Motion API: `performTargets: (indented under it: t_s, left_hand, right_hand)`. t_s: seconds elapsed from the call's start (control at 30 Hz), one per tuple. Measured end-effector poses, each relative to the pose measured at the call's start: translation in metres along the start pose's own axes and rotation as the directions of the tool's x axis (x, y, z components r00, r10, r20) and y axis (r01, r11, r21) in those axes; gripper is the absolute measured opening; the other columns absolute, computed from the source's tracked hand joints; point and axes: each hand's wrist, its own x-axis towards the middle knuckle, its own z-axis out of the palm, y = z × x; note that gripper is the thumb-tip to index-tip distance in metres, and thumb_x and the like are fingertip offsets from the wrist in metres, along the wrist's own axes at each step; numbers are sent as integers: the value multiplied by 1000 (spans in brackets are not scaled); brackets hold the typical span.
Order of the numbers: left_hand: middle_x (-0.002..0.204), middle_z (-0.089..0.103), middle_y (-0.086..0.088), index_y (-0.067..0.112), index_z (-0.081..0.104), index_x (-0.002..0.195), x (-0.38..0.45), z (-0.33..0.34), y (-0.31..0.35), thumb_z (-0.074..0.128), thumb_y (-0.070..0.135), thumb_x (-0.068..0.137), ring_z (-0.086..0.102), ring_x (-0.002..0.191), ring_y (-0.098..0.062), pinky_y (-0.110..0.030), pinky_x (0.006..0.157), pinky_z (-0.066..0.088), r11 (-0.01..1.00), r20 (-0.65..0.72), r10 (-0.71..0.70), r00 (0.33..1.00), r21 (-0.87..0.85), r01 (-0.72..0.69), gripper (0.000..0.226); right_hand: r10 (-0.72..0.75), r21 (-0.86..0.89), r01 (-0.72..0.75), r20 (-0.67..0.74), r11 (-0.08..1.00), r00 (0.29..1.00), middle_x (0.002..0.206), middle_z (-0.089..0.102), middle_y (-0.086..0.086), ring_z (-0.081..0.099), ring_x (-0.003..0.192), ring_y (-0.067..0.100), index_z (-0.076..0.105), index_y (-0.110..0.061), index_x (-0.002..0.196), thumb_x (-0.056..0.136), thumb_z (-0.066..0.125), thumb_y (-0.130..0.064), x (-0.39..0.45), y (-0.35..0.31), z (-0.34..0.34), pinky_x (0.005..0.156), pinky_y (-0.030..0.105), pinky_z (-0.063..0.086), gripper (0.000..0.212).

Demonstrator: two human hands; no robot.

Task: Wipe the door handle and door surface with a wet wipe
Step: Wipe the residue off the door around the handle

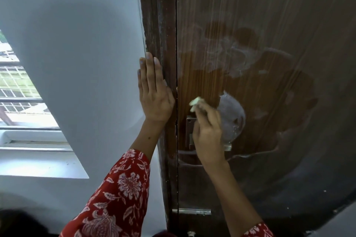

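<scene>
Two hands share the work: my left hand (154, 92) lies flat, fingers straight, on the dark wooden door frame (159, 25) to steady me, while my right hand (207, 131) pinches the crumpled white wet wipe (195, 103) against the brown wood-grain door (269, 63), just above the metal door handle (190, 134).

A crumpled white wet wipe (195, 102) pressed against the dark brown wood-grain door (269, 25), streaked with damp smears, just above its metal lever handle (228, 147).
</scene>
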Motion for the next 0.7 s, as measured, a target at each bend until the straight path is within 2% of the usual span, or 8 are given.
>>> performTargets:
  t_s: [0.07, 0.2, 0.33, 0.43, 0.47, 0.53, 0.63, 0.7]
  left_hand:
    - [144, 36, -30, -2, 22, 141, 0, 0, -1, 37, 2, 92, 0, 146, -17, -43, 118, 20, 1000, 2, -4, 1000, -6, 4, 51]
    - [144, 37, -29, -2, 23, 141, 0, 0, 0, 40, 1, 91, 6, 145, -20, -43, 118, 20, 1000, -4, -1, 1000, -8, 1, 53]
    - [143, 38, -30, -2, 24, 140, 1, -1, 0, 42, 0, 89, 20, 142, -31, -44, 116, 22, 1000, 4, 4, 1000, -6, -4, 54]
    - [143, 39, -29, -1, 25, 140, 0, -1, -1, 45, 0, 88, 20, 141, -31, -42, 117, 21, 1000, 6, -2, 1000, 13, 2, 56]
    - [143, 39, -28, -1, 25, 140, 0, -1, 0, 46, -1, 87, 22, 141, -33, -42, 117, 21, 1000, 4, -4, 1000, 19, 4, 57]
    - [143, 39, -29, -1, 25, 140, 0, -1, 0, 47, -2, 86, 27, 138, -38, -42, 117, 22, 1000, 10, -1, 1000, 22, 1, 59]
    - [143, 39, -29, -1, 24, 140, 1, -1, 1, 46, -2, 86, 28, 137, -39, -44, 116, 23, 1000, 19, 9, 1000, 23, -9, 58]
    - [144, 37, -29, -1, 23, 141, -1, -1, 0, 45, -1, 87, 26, 138, -38, -43, 117, 21, 1000, 31, 7, 999, 17, -7, 58]
  right_hand:
    - [-3, -2, 3, 3, 1000, 1000, 114, 62, 20, 59, 105, 29, 65, 6, 108, 86, 50, -4, -4, 2, -2, 88, 41, 54, 29]
    - [122, 29, -119, -127, 992, 984, 122, 57, 24, 54, 111, 30, 57, 9, 119, 88, 50, -1, 2, 4, -8, 98, 34, 45, 33]
    - [-10, -12, 10, -10, 1000, 1000, 118, 59, 24, 56, 111, 32, 61, 9, 114, 84, 59, 7, 4, -2, -7, 99, 37, 45, 29]
    - [61, -19, -62, -52, 998, 997, 110, 63, 19, 60, 102, 28, 66, 6, 105, 80, 63, 10, 8, 6, -14, 98, 19, 37, 26]
    - [95, -3, -96, -76, 995, 993, 109, 63, 19, 60, 102, 27, 67, 6, 104, 80, 64, 10, 12, 5, -15, 98, 17, 34, 25]
    - [85, 13, -85, -64, 996, 994, 111, 62, 19, 59, 102, 26, 66, 6, 105, 81, 62, 10, 16, -2, -11, 98, 20, 38, 25]
    - [-14, 4, 14, 12, 1000, 1000, 111, 62, 21, 60, 102, 28, 66, 6, 105, 83, 60, 6, 6, -4, -6, 92, 35, 51, 24]
    - [43, -6, -44, -53, 999, 998, 111, 62, 22, 60, 103, 30, 66, 6, 106, 83, 59, 6, 1, 7, -11, 93, 34, 49, 24]
